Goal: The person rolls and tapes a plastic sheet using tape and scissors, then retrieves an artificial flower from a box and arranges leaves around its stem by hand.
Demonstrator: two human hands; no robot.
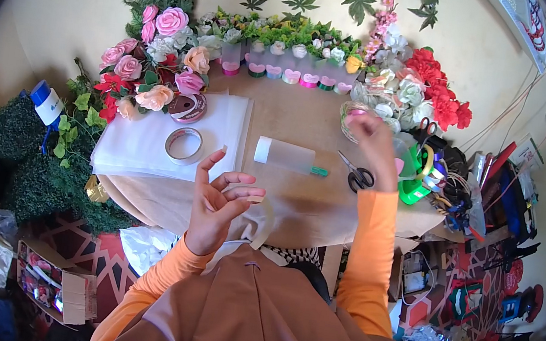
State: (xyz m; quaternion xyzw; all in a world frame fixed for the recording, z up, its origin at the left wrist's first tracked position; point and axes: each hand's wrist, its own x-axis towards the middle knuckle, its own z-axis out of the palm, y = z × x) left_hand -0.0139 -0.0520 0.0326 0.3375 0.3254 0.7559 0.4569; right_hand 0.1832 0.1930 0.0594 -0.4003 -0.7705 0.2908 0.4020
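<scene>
My left hand (215, 206) is raised in front of the table, thumb and fingers pinched on a curved strip of translucent tape (266, 227) that hangs toward my lap. A small pale piece sits at its index fingertip. My right hand (377, 146) reaches over the table's right side, fingers bent together beside a woven basket (349, 120); something pink shows at the fingertips, too small to name. Between the hands lies a frosted cylinder (286, 155) with a white end and a green tip. Black-handled scissors (359, 177) rest just left of my right wrist.
White sheets (133, 146) carry a tape roll (183, 144) and a brown ribbon spool (187, 108). Artificial roses (171, 22) and red flowers (426, 66) flank a row of small pots (291, 76) at the back. A green holder (411, 189) with tools stands right.
</scene>
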